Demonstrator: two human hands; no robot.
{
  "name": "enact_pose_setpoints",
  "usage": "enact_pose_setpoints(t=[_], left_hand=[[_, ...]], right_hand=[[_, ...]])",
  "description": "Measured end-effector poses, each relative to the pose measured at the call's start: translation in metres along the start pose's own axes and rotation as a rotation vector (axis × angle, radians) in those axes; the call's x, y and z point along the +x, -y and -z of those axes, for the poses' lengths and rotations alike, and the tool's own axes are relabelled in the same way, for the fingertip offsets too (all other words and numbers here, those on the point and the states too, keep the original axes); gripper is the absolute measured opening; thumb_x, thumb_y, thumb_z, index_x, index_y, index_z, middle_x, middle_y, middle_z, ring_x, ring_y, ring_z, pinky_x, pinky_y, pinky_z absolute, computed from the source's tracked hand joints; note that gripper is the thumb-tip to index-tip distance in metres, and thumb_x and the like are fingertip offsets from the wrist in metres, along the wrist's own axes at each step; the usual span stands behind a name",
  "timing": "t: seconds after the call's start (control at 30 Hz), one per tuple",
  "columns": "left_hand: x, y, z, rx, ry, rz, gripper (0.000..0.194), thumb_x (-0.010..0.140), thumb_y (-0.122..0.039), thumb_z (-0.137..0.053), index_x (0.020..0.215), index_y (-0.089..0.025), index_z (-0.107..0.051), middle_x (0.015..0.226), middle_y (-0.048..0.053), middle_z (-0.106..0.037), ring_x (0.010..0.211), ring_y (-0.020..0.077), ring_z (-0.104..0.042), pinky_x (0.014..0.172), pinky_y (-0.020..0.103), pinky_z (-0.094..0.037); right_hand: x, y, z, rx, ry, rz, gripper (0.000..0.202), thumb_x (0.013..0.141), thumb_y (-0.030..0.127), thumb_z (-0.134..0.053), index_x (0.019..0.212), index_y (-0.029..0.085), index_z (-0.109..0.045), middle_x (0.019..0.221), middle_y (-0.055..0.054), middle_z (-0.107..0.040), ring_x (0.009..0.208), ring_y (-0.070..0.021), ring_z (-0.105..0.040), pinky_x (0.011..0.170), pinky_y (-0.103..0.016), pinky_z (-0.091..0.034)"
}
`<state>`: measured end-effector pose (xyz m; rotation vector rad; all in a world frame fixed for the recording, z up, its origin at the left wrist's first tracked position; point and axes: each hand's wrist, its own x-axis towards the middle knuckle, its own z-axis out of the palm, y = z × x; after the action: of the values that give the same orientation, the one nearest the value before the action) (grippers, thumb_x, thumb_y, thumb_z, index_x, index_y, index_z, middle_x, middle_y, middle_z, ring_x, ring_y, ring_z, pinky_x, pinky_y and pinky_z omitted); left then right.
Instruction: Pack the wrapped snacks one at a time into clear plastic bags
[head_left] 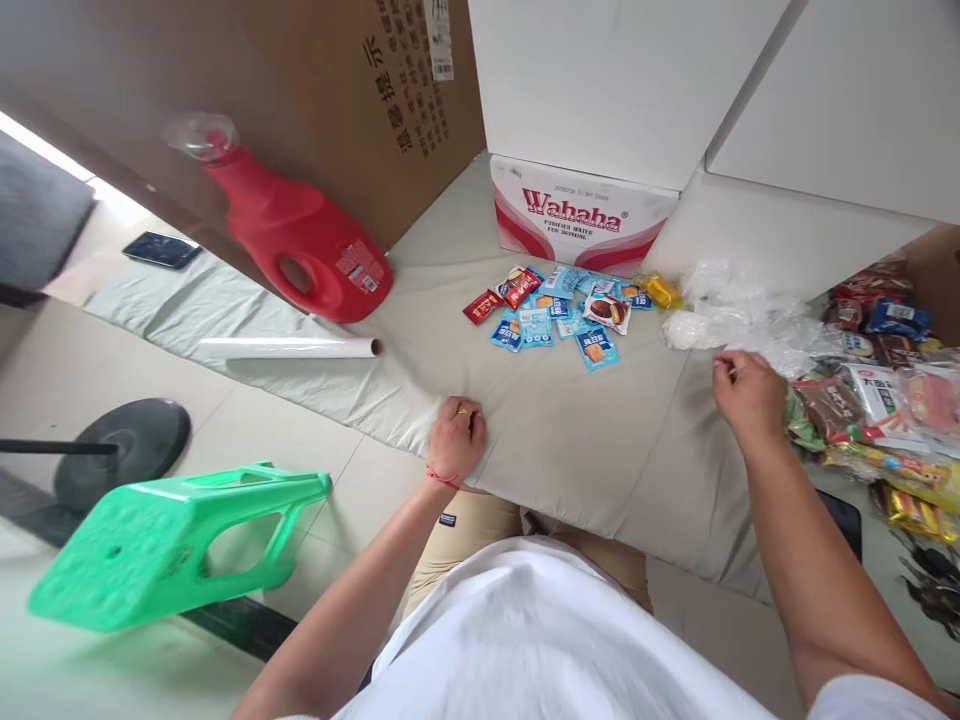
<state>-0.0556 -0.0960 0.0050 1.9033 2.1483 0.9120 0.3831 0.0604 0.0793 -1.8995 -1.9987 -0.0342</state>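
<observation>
My left hand (457, 440) rests on the cloth-covered surface near its front edge, curled into a loose fist with nothing visible in it. Further right, my right hand (750, 397) has its fingers pinched together; whatever they hold, if anything, is hidden. Just beyond it lie crumpled clear plastic bags (739, 310). To its right is a pile of packaged snacks (885, 400). Small blue snack packets (535, 327) form a loose cluster ahead, between my hands. Red packets (483, 306), a white pie wrapper (606, 309) and a yellow wrapped snack (661, 291) lie among and beside them.
A white and red Wahaha carton (585, 215) stands behind the packets. At left are a red jug (300, 240), a white roll (292, 348) and a large cardboard box (330, 100). A green stool (180, 545) is on the floor. A dark phone (841, 525) lies beside my right forearm.
</observation>
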Motion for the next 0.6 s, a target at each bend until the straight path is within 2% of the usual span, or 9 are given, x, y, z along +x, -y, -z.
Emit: enact_pose_setpoints(t=[0.07, 0.17, 0.27, 0.33, 0.37, 0.43, 0.47, 0.53, 0.6], left_hand=[[0.0, -0.001, 0.0, -0.004, 0.005, 0.007, 0.018, 0.093, -0.019, -0.048, 0.093, -0.021, -0.065, 0.1, 0.009, -0.065, 0.095, 0.0243, -0.065, 0.087, 0.038, -0.054], [0.0, -0.003, 0.001, -0.002, 0.003, 0.024, 0.018, 0.092, -0.019, -0.048, 0.092, -0.021, -0.066, 0.1, 0.009, -0.065, 0.094, 0.0244, -0.065, 0.085, 0.038, -0.054], [-0.001, -0.004, 0.002, -0.002, -0.011, 0.032, 0.017, 0.091, -0.019, -0.048, 0.091, -0.021, -0.065, 0.099, 0.009, -0.065, 0.092, 0.0243, -0.065, 0.083, 0.038, -0.054], [-0.001, -0.004, 0.001, -0.002, -0.015, 0.026, 0.017, 0.091, -0.019, -0.048, 0.09, -0.021, -0.065, 0.097, 0.009, -0.064, 0.092, 0.0241, -0.065, 0.084, 0.038, -0.054], [-0.001, -0.004, 0.001, -0.003, -0.016, 0.023, 0.017, 0.091, -0.019, -0.048, 0.09, -0.021, -0.065, 0.097, 0.009, -0.064, 0.092, 0.0241, -0.065, 0.084, 0.038, -0.054], [0.0, -0.004, 0.002, -0.005, -0.016, 0.021, 0.017, 0.091, -0.02, -0.048, 0.09, -0.021, -0.065, 0.097, 0.009, -0.065, 0.091, 0.0241, -0.065, 0.084, 0.039, -0.054], [0.0, -0.004, 0.002, -0.008, -0.015, 0.026, 0.017, 0.091, -0.02, -0.048, 0.089, -0.021, -0.065, 0.097, 0.009, -0.065, 0.092, 0.0242, -0.065, 0.084, 0.039, -0.054], [0.001, -0.005, 0.005, -0.03, -0.012, 0.051, 0.017, 0.09, -0.021, -0.048, 0.087, -0.021, -0.065, 0.097, 0.009, -0.066, 0.091, 0.0237, -0.065, 0.084, 0.039, -0.054], [0.0, -0.01, 0.007, -0.087, -0.03, 0.113, 0.017, 0.09, -0.022, -0.048, 0.087, -0.021, -0.065, 0.095, 0.008, -0.066, 0.086, 0.0218, -0.065, 0.081, 0.037, -0.054]], right_hand=[[0.027, 0.006, -0.004, -0.061, -0.053, -0.016, 0.038, 0.093, 0.023, -0.049, 0.124, 0.015, -0.069, 0.121, -0.019, -0.067, 0.1, -0.0287, -0.063, 0.079, -0.037, -0.043], [0.058, 0.014, -0.01, -0.091, 0.063, 0.008, 0.051, 0.088, 0.017, -0.057, 0.139, 0.021, -0.062, 0.141, -0.017, -0.057, 0.099, -0.0256, -0.061, 0.076, -0.035, -0.04], [0.066, 0.019, -0.017, -0.093, 0.188, 0.025, 0.035, 0.086, 0.02, -0.062, 0.119, 0.022, -0.072, 0.13, -0.014, -0.064, 0.092, -0.0233, -0.061, 0.074, -0.034, -0.039], [0.061, 0.018, -0.018, -0.043, 0.088, -0.032, 0.021, 0.09, 0.027, -0.059, 0.105, 0.019, -0.073, 0.118, -0.014, -0.067, 0.094, -0.0244, -0.06, 0.075, -0.035, -0.04], [0.057, 0.016, -0.017, 0.041, -0.005, -0.081, 0.02, 0.091, 0.031, -0.059, 0.1, 0.019, -0.072, 0.112, -0.014, -0.068, 0.094, -0.0247, -0.059, 0.075, -0.035, -0.041], [0.047, 0.013, -0.014, 0.385, -0.154, -0.267, 0.018, 0.09, 0.037, -0.061, 0.09, 0.021, -0.066, 0.098, -0.012, -0.069, 0.084, -0.0225, -0.058, 0.07, -0.033, -0.042], [0.041, 0.012, -0.013, 0.581, -0.178, -0.372, 0.018, 0.089, 0.039, -0.061, 0.084, 0.022, -0.062, 0.088, -0.009, -0.068, 0.075, -0.0201, -0.055, 0.063, -0.032, -0.041], [0.027, 0.012, -0.01, 0.943, -0.14, -0.557, 0.022, 0.084, 0.042, -0.064, 0.077, 0.024, -0.053, 0.074, -0.005, -0.064, 0.057, -0.0144, -0.044, 0.05, -0.027, -0.032], [0.008, 0.018, -0.01, 1.16, -0.109, -0.649, 0.029, 0.076, 0.044, -0.071, 0.076, 0.024, -0.05, 0.068, -0.001, -0.061, 0.049, -0.0097, -0.036, 0.044, -0.023, -0.024]])
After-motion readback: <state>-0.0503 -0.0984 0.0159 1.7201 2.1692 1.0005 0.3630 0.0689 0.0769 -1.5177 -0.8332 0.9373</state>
